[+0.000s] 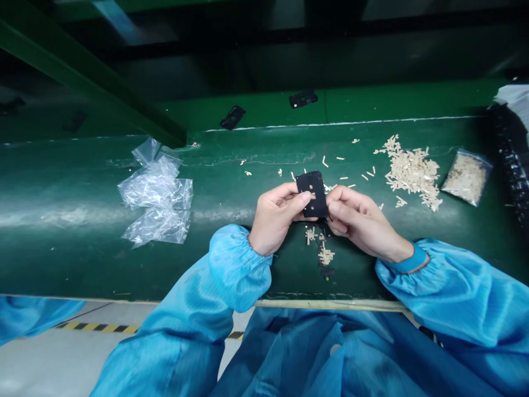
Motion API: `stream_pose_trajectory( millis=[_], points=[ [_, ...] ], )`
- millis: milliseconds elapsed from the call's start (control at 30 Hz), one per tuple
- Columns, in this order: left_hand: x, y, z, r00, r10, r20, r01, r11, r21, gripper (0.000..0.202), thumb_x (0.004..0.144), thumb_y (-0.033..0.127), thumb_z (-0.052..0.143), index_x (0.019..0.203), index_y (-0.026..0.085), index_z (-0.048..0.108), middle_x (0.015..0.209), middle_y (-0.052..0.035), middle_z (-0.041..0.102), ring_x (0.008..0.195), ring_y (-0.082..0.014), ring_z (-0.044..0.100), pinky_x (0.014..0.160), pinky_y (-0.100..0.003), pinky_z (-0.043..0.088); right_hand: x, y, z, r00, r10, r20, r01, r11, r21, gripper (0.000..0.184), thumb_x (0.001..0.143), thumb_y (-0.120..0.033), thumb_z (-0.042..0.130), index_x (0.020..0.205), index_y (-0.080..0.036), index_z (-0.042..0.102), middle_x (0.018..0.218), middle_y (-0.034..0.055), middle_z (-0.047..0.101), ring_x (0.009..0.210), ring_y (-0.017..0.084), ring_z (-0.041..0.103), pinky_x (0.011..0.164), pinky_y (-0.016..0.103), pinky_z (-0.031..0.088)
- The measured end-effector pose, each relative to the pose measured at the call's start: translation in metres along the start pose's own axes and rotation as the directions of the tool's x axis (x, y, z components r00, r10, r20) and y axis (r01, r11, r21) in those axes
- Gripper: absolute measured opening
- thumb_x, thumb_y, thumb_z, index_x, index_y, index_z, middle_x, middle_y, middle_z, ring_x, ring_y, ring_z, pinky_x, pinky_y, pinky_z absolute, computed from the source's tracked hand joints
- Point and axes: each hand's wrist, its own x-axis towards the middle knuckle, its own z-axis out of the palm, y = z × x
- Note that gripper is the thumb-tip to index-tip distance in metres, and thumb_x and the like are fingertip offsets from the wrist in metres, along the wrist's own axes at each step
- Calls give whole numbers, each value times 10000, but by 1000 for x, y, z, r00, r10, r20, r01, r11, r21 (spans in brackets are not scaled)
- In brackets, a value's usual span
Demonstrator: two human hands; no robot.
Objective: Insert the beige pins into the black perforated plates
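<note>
A small flat black plate [314,193] with cut-out holes is held upright above the green belt [82,231]. My left hand [275,218] pinches its left edge between thumb and fingers. My right hand [359,220] grips its right edge with curled fingers. Both arms wear blue sleeves. Under the hands lie a few small cream strips [324,255] on the belt.
A heap of cream strips [413,171] lies at the right, beside a clear bag of them [467,177]. Empty crumpled plastic bags [157,193] lie at the left. Two black plates [232,117] [303,99] rest on the far ledge. A dark stack [514,160] stands at far right.
</note>
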Motion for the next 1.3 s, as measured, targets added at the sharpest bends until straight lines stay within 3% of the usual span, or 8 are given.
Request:
stream_pose_trajectory(
  millis=[200,367,467,567,667,933,1067,1300],
  points=[
    [-1,-5,6,999,-11,-38,10,1000,-13,263,764,374,845,843,162,712,814,2,732,686,-101,692,646,-239,659,0,3,4,999,25,28,-27,996,90,253,967,-404,677,876,-235,512,627,-86,422,496,70,324,502,244,236],
    [-2,-2,10,995,-73,-65,67,993,-93,300,720,368,872,799,154,677,737,28,697,643,-90,689,656,-232,659,2,5,2,998,-46,38,42,995,85,202,975,-369,677,927,-223,546,703,-61,538,498,54,369,487,233,255],
    [-4,1,12,992,-100,-70,89,985,-147,294,721,361,870,836,158,691,719,33,695,637,-84,696,657,-207,649,4,7,0,995,-93,48,91,995,50,174,958,-335,706,971,-224,573,673,-69,518,493,58,396,475,226,285],
    [-5,2,12,990,-118,-75,102,978,-182,277,725,342,869,843,158,699,712,32,696,641,-79,696,626,-173,628,4,10,0,988,-154,22,155,987,-31,166,941,-311,729,968,-223,591,626,-84,470,493,61,403,470,221,309],
    [-7,2,14,988,-133,-85,112,971,-209,274,726,338,870,843,158,700,719,31,700,646,-73,688,623,-164,620,3,13,1,969,-244,-22,237,957,-164,172,920,-295,753,981,-219,611,704,-55,540,544,67,453,495,224,355],
    [-11,-2,17,989,-142,-36,126,952,-280,224,777,306,837,812,156,675,727,36,695,653,-58,665,620,-147,590,0,24,4,899,-435,-48,364,805,-469,195,896,-258,771,966,-244,589,741,-39,546,602,97,496,543,258,406],
    [-8,-2,14,989,-143,-49,124,955,-270,220,775,309,840,839,158,694,774,18,722,704,-81,699,663,-176,605,0,18,3,914,-401,-57,332,821,-465,219,871,-270,798,958,-233,601,708,-44,549,580,94,496,526,254,406],
    [-3,0,11,987,-72,-146,41,977,-208,208,765,301,843,837,150,720,786,15,708,680,-71,667,584,-157,581,4,4,-6,970,-243,3,239,951,-197,140,998,-345,636,1017,-209,662,840,16,697,536,72,479,475,231,381]
  ],
)
